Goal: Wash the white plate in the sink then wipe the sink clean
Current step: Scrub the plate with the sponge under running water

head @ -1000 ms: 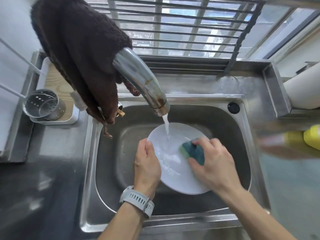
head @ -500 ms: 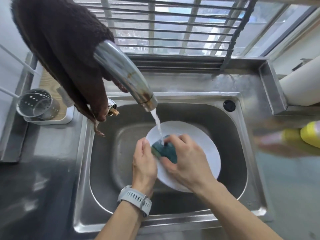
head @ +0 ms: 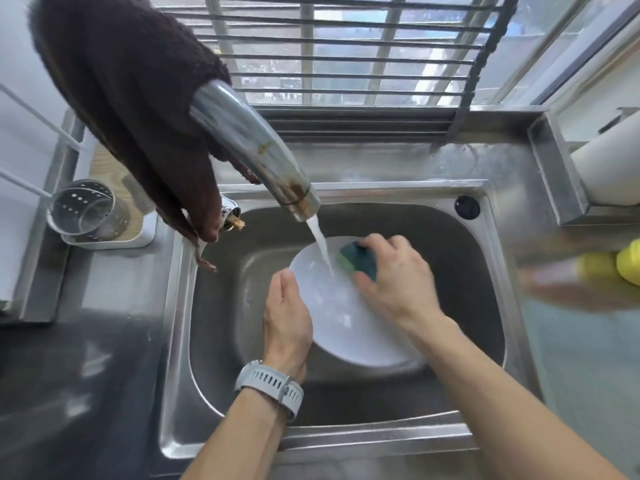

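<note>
Two hands work over the sink. The left hand is closed on the near-left rim of the white plate, tilting it inside the basin. The right hand grips a green sponge, pressed on the plate's far side. Water from the tap hits the plate. A brown cloth hangs over the tap, a barred window beyond.

Steel counter (wet): sink, cutlery drainer on tray.
</note>
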### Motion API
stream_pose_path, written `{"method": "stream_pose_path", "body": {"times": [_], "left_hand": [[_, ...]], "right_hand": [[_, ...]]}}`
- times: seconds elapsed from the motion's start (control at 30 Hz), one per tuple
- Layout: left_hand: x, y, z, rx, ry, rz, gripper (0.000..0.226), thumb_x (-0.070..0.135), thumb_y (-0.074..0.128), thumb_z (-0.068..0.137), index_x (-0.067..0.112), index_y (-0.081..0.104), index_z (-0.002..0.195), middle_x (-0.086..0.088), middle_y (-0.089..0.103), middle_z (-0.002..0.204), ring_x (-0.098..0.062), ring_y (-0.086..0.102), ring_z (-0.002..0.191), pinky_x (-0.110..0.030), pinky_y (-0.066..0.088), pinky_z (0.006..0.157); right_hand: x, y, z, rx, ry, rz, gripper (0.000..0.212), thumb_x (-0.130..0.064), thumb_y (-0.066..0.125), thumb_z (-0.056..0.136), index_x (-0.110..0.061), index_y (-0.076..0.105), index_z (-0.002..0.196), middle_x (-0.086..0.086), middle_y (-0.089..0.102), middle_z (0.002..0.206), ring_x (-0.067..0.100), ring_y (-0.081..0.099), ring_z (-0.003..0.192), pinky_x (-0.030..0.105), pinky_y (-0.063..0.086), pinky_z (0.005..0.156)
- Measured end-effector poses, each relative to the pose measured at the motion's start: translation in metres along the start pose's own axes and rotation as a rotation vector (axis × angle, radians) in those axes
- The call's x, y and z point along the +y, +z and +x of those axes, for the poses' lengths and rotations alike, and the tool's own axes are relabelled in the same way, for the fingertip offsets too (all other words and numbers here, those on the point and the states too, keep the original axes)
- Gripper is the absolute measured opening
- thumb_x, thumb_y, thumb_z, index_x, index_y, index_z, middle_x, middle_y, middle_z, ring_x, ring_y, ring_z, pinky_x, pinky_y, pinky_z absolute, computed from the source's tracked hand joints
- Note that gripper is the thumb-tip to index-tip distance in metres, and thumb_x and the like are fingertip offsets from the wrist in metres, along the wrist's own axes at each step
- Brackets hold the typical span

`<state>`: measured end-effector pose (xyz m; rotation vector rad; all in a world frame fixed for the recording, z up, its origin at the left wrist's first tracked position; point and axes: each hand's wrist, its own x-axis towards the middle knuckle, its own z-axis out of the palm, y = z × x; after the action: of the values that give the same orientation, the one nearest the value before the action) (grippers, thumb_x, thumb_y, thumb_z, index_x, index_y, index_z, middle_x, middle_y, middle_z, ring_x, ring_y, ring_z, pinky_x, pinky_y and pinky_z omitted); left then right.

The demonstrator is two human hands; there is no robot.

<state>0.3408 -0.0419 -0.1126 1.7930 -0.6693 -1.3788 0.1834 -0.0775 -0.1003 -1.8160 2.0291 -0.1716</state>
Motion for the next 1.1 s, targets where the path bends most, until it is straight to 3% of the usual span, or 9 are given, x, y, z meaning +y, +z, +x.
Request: {"method": "stream_pose_path", "body": {"times": [0.1, 0.27, 0.43, 0.5, 0.67, 0.8, 0.87, 0.97, 1.1], "left_hand": [[0.002, 0.001, 0.002, -0.005, -0.014, -0.007, 0.039, 0.057, 0.032, 0.1, 0.03, 0.061, 0.105, -0.002, 0.068, 0.116, -0.028, 0.063, 0.115, -0.056, 0.051, 0.104], [0.001, 0.005, -0.005, 0.035, -0.039, 0.026, 0.037, 0.047, 0.034, 0.107, 0.027, 0.064, 0.097, 0.001, 0.07, 0.1, -0.025, 0.065, 0.103, -0.046, 0.053, 0.092], [0.0, 0.004, -0.004, -0.032, 0.002, 0.073, 0.038, 0.049, 0.032, 0.107, 0.027, 0.061, 0.099, 0.002, 0.067, 0.101, -0.022, 0.062, 0.098, -0.044, 0.052, 0.088], [-0.002, 0.01, -0.006, -0.043, 0.001, 0.073, 0.041, 0.05, 0.031, 0.107, 0.025, 0.062, 0.099, 0.001, 0.067, 0.101, -0.019, 0.06, 0.095, -0.041, 0.05, 0.085], [-0.011, 0.008, -0.003, -0.036, -0.113, -0.051, 0.059, 0.074, 0.031, 0.096, 0.038, 0.064, 0.129, 0.006, 0.069, 0.129, -0.014, 0.064, 0.121, -0.047, 0.049, 0.109], [-0.016, 0.006, -0.002, -0.063, -0.166, -0.04, 0.103, 0.099, 0.028, 0.069, 0.035, 0.05, 0.147, 0.01, 0.057, 0.149, -0.014, 0.052, 0.138, -0.045, 0.041, 0.117], [-0.015, 0.007, 0.001, -0.052, -0.146, -0.053, 0.101, 0.099, 0.029, 0.069, 0.037, 0.052, 0.145, 0.01, 0.058, 0.147, -0.014, 0.054, 0.136, -0.045, 0.042, 0.117], [-0.011, 0.007, 0.004, -0.01, -0.138, -0.06, 0.092, 0.096, 0.032, 0.073, 0.038, 0.057, 0.14, 0.01, 0.061, 0.143, -0.012, 0.057, 0.131, -0.044, 0.044, 0.115], [-0.012, 0.002, 0.003, -0.066, -0.156, -0.05, 0.095, 0.094, 0.032, 0.077, 0.035, 0.048, 0.149, 0.013, 0.053, 0.152, -0.012, 0.05, 0.139, -0.043, 0.039, 0.119]], "right_hand": [[0.005, -0.009, -0.047, 0.005, 0.012, -0.01, 0.041, -0.04, 0.067, 0.081, -0.031, 0.057, 0.119, 0.001, 0.053, 0.105, 0.029, 0.06, 0.094, 0.037, 0.049, 0.079], [-0.032, 0.014, -0.019, -0.041, -0.141, 0.093, 0.036, -0.039, 0.067, 0.084, -0.031, 0.054, 0.117, -0.002, 0.05, 0.102, 0.027, 0.057, 0.091, 0.034, 0.046, 0.073], [0.008, 0.018, 0.027, 0.069, 0.105, 0.012, 0.045, -0.039, 0.066, 0.088, -0.028, 0.049, 0.129, 0.011, 0.052, 0.112, 0.036, 0.058, 0.1, 0.041, 0.048, 0.083], [-0.003, 0.02, 0.019, 0.05, 0.1, 0.089, 0.046, -0.04, 0.066, 0.088, -0.03, 0.051, 0.131, 0.009, 0.051, 0.111, 0.035, 0.058, 0.099, 0.041, 0.049, 0.086], [-0.04, 0.025, -0.022, -0.049, -0.205, 0.209, 0.042, -0.042, 0.066, 0.085, -0.035, 0.055, 0.125, 0.0, 0.049, 0.1, 0.026, 0.058, 0.088, 0.036, 0.051, 0.075], [-0.014, 0.025, 0.013, -0.004, 0.019, 0.106, 0.043, -0.041, 0.066, 0.086, -0.034, 0.053, 0.127, 0.006, 0.05, 0.106, 0.034, 0.059, 0.096, 0.039, 0.051, 0.081], [-0.018, 0.027, 0.008, 0.017, -0.003, 0.123, 0.043, -0.042, 0.067, 0.086, -0.034, 0.053, 0.126, 0.005, 0.05, 0.106, 0.032, 0.059, 0.096, 0.039, 0.052, 0.081], [-0.039, 0.026, -0.014, -0.037, -0.213, 0.157, 0.041, -0.041, 0.065, 0.086, -0.032, 0.056, 0.125, 0.002, 0.05, 0.103, 0.026, 0.056, 0.089, 0.038, 0.051, 0.075], [-0.014, 0.021, 0.017, -0.006, 0.036, 0.067, 0.043, -0.036, 0.064, 0.087, -0.031, 0.053, 0.128, 0.007, 0.049, 0.109, 0.034, 0.057, 0.099, 0.039, 0.05, 0.084]]}}
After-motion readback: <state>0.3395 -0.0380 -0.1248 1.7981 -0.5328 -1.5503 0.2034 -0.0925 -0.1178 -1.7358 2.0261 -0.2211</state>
